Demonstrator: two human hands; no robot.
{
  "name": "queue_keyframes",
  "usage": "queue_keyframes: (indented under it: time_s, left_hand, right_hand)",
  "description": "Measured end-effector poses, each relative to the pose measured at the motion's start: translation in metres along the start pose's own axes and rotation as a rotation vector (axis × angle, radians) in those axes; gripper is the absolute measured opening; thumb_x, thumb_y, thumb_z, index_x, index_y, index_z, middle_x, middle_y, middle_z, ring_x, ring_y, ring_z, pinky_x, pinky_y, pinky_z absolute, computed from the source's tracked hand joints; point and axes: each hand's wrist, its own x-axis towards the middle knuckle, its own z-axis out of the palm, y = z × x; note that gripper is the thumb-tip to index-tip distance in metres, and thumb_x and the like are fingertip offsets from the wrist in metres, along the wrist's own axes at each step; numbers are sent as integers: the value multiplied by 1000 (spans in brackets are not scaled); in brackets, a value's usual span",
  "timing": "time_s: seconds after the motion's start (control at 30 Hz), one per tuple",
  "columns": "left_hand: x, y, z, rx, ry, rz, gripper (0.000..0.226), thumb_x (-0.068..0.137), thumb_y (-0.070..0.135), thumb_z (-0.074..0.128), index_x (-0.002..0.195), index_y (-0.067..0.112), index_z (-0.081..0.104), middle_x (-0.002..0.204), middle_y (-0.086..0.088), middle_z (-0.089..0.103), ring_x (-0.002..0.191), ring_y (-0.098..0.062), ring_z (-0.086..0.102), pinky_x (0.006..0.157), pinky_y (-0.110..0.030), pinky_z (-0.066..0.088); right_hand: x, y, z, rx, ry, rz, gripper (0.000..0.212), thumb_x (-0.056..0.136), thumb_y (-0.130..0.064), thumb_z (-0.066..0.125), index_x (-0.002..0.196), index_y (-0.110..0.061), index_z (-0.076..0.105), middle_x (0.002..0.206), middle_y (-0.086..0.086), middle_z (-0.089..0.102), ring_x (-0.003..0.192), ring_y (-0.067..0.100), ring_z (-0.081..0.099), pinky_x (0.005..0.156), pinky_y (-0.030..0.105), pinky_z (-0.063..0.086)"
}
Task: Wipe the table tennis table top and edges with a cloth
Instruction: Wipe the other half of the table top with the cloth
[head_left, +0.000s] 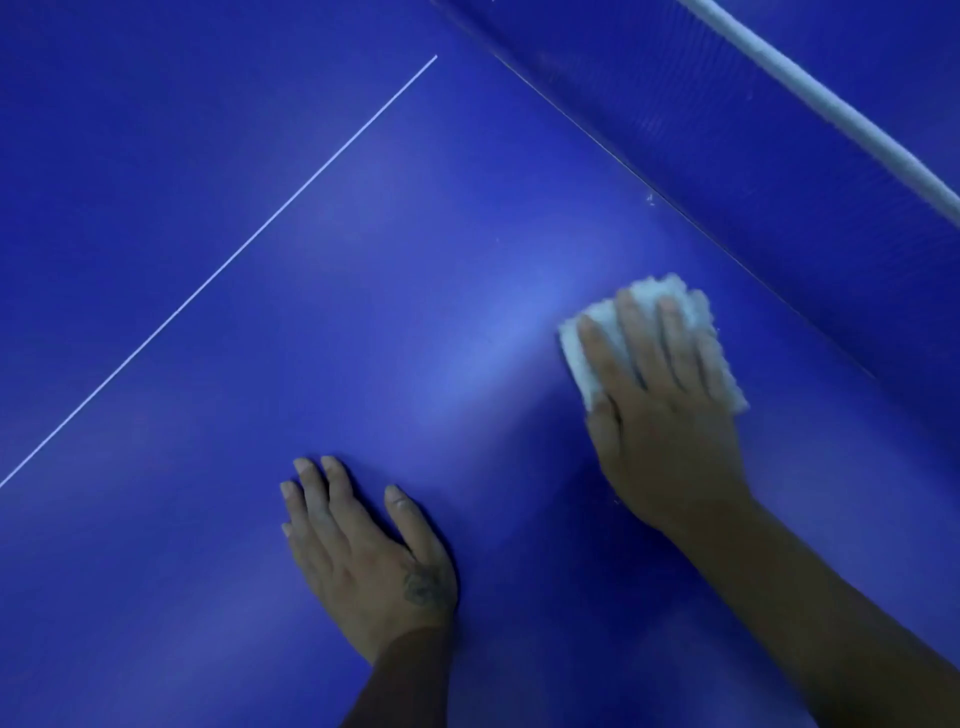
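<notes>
You are pressing the cloth (649, 286) flat on the blue table top (467, 234), at about 3 o'clock in view.

Your right hand (670, 415) is lying spread over the white cloth, fingers straight, pinching nothing. Your left hand (358, 551) is resting flat and relaxed on the surface at 6 o'clock, holding nothing. The net (727, 130) is running just beyond the cloth at 1 o'clock. A thin white line (218, 270) is crossing at 10 o'clock.

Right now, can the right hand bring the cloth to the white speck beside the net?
Probably yes. The right hand presses the cloth flat on the table, and only bare blue top lies between it and the speck.
</notes>
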Motion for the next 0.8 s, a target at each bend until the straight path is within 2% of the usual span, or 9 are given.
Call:
queue_keyframes:
  time_s: [0.13, 0.23, 0.3, 0.47, 0.67, 0.8]
  left_hand:
    - [1, 2, -2, 14, -3, 1, 63, 106, 30, 51, 160, -2, 44, 173, -18, 36, 163, -37, 28, 134, -55, 20]
    - [0, 4, -2, 8, -4, -5, 63, 106, 29, 52, 160, -2, 44, 173, -18, 35, 163, -37, 28, 133, -56, 20]
    - [-1, 3, -1, 9, 5, -7, 63, 106, 30, 51, 160, -1, 44, 173, -17, 35, 164, -36, 28, 134, -54, 18]
    - [0, 2, 0, 4, 25, -3, 62, 107, 31, 50, 161, 1, 44, 173, -17, 36, 164, -35, 27, 136, -46, 14]
    - [0, 4, -2, -8, 32, -15, 61, 107, 29, 52, 161, 2, 44, 174, -15, 35, 164, -33, 27, 136, -45, 13]
    - [-1, 5, -2, -14, 17, -21, 61, 107, 28, 54, 161, 2, 44, 174, -14, 34, 165, -34, 25, 136, -43, 11]
  right_hand:
    - [65, -64, -3, 52, -5, -168, 65, 102, -33, 36, 167, -39, 34, 179, 2, 21, 166, 36, 12, 133, 58, 5]
    - [105, -100, 1, 55, -23, -264, 62, 108, -37, 25, 169, -48, 20, 181, -5, 8, 168, 29, -1, 133, 52, -3]
    - [127, -98, 3, 43, -23, -281, 60, 110, -41, 24, 169, -48, 18, 181, -6, 6, 168, 27, -3, 134, 51, -2]
    - [147, -39, -4, 47, 41, -96, 60, 109, -46, 25, 168, -45, 26, 180, -4, 15, 167, 28, 8, 134, 50, 7]
    - [76, 19, -2, 64, 156, 95, 60, 107, -43, 32, 167, -34, 37, 178, 3, 26, 165, 32, 19, 131, 52, 17]
    - [24, 46, 5, 39, 178, 186, 57, 112, -42, 33, 168, -32, 34, 178, 6, 25, 165, 33, 21, 130, 53, 22]
